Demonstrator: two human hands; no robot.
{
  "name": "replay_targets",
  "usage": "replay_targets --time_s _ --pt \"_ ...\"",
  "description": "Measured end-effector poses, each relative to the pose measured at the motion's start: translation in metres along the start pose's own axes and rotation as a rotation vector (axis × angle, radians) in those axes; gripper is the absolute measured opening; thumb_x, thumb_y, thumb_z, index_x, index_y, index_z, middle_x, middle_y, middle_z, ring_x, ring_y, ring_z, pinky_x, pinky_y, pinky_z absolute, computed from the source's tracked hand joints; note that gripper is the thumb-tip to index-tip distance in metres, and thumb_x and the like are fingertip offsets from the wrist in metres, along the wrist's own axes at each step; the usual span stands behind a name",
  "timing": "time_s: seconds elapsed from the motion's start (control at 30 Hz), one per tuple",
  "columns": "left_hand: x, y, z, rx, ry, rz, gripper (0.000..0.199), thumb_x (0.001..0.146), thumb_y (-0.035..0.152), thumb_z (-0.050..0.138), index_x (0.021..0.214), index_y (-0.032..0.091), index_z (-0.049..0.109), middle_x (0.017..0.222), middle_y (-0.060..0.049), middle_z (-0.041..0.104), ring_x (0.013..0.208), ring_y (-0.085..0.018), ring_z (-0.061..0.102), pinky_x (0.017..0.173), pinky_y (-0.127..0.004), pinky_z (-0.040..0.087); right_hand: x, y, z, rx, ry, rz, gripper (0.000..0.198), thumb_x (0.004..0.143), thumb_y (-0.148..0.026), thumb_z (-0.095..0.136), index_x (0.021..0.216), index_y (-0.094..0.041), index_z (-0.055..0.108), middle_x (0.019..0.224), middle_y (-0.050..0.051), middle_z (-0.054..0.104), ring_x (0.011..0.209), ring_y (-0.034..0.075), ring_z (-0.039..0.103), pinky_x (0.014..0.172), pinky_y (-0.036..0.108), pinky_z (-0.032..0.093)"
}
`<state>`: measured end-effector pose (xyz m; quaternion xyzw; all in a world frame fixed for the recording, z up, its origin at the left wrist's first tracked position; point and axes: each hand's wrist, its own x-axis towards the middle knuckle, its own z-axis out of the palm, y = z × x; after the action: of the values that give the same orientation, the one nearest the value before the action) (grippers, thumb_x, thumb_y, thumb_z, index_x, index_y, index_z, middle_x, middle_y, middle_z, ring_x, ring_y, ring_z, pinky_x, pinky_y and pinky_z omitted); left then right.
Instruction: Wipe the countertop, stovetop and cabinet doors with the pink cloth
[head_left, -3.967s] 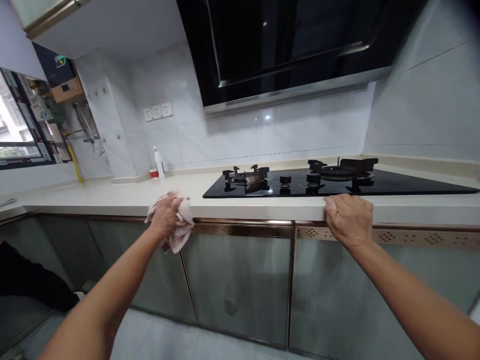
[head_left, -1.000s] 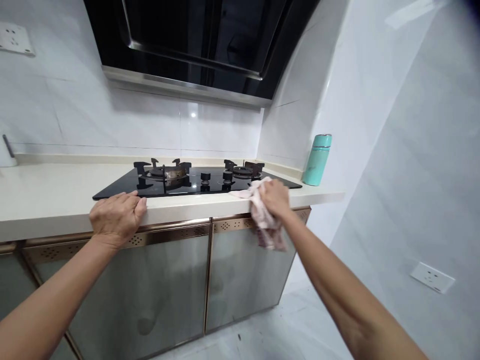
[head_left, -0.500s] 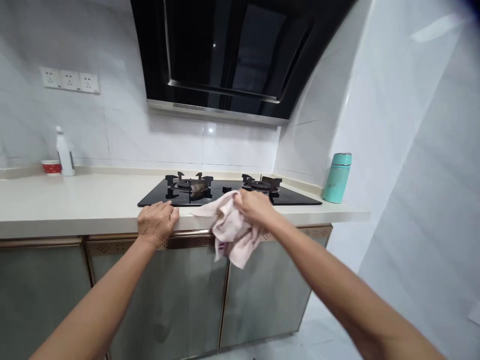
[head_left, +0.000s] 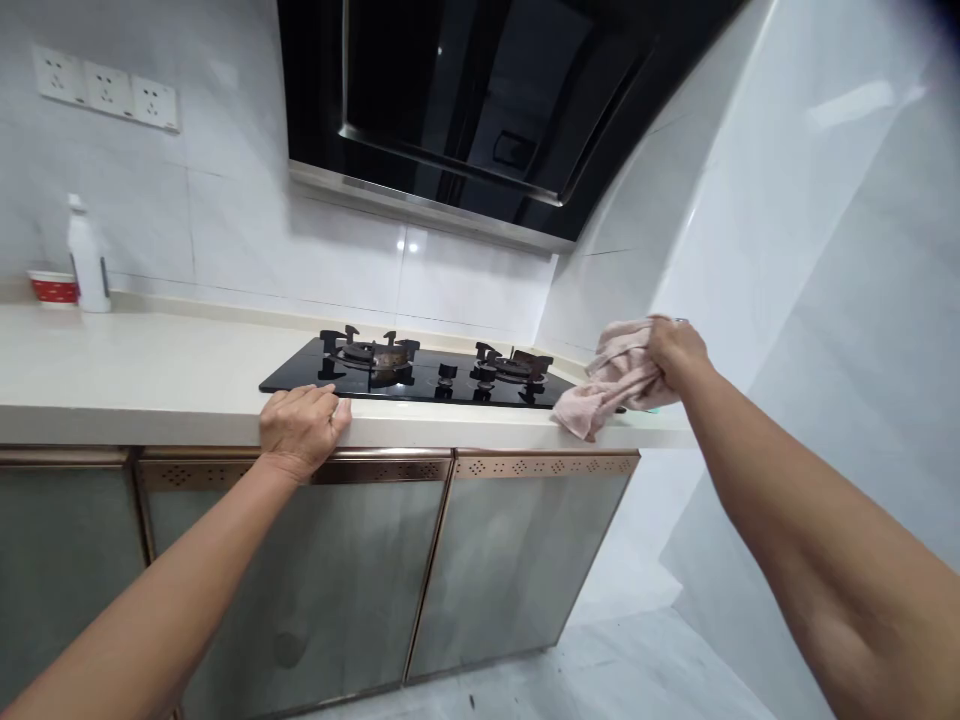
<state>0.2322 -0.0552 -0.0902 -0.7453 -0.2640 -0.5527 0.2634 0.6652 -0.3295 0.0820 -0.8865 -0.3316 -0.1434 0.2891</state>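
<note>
At the right, my right hand (head_left: 675, 348) is closed on a bunched pale pink cloth (head_left: 619, 370). The cloth droops to the left, its lower corner at the front edge of the countertop (head_left: 435, 425) near the right end of the hob. A turquoise bottle is almost fully hidden behind the cloth and hand. My left hand (head_left: 301, 425) rests on the counter's front edge, palm down, holding nothing; its fingers lie forward and are partly hidden. Just beyond it is the black glass gas hob (head_left: 300, 372), with two burners and its knobs in the middle.
A black range hood (head_left: 450, 110) overhangs the hob. On the left of the counter stand a white bottle (head_left: 88, 258) and a red-and-white bowl (head_left: 54, 288). Wall sockets (head_left: 107, 90) are above them. Glass-fronted cabinets (head_left: 300, 570) run below, and a tiled wall closes the right side.
My right hand has carried the cloth rightward and up, from the hob's front middle to its right end, covering the turquoise bottle. My left hand stays at the edge. The view has tilted.
</note>
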Motion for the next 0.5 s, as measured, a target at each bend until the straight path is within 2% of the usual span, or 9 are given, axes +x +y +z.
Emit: replay_targets --time_s 0.07,0.17,0.27,0.37,0.5 --pt "0.001 0.001 -0.003 0.001 -0.006 0.003 0.03 0.094 0.033 0.053 0.079 0.02 0.076 0.097 -0.009 0.08 0.095 -0.028 0.072 0.079 -0.041 0.043 -0.003 -0.02 0.017 0.041 -0.095 0.014 0.064 0.102 -0.055 0.025 0.129 -0.013 0.065 0.113 0.028 0.069 0.093 0.03 0.07 0.082 0.045 0.053" --pt "0.002 0.003 -0.006 0.006 -0.011 0.014 0.031 0.094 0.034 0.052 0.078 0.021 0.076 0.096 -0.009 0.08 0.093 -0.028 0.073 0.078 -0.041 0.043 -0.016 -0.04 0.051 0.078 -0.245 -0.061 0.052 0.099 -0.054 0.045 0.121 -0.014 0.069 0.115 0.024 0.07 0.086 0.024 0.069 0.077 0.038 0.053" --pt "0.002 0.003 -0.006 0.047 0.001 0.028 0.032 0.094 0.034 0.052 0.079 0.02 0.076 0.095 -0.008 0.08 0.09 -0.027 0.073 0.077 -0.04 0.043 -0.026 -0.048 0.079 0.041 -0.246 -0.138 0.044 0.094 -0.05 0.058 0.116 -0.015 0.072 0.123 0.025 0.067 0.102 0.028 0.066 0.086 0.041 0.051" --pt "0.001 0.003 -0.003 0.058 0.012 0.035 0.031 0.094 0.034 0.052 0.081 0.02 0.076 0.095 -0.007 0.08 0.092 -0.026 0.073 0.076 -0.04 0.043 -0.035 -0.054 0.1 -0.001 -0.249 -0.223 0.045 0.097 -0.051 0.053 0.124 -0.019 0.07 0.133 0.021 0.063 0.118 0.03 0.06 0.097 0.043 0.047" --pt "-0.001 0.002 0.0 0.034 0.004 0.018 0.031 0.094 0.034 0.053 0.078 0.021 0.075 0.095 -0.006 0.08 0.093 -0.027 0.073 0.077 -0.041 0.043 -0.055 -0.075 0.12 -0.034 -0.298 -0.293 0.061 0.099 -0.065 0.037 0.141 -0.028 0.06 0.142 0.015 0.057 0.124 0.032 0.056 0.102 0.048 0.043"
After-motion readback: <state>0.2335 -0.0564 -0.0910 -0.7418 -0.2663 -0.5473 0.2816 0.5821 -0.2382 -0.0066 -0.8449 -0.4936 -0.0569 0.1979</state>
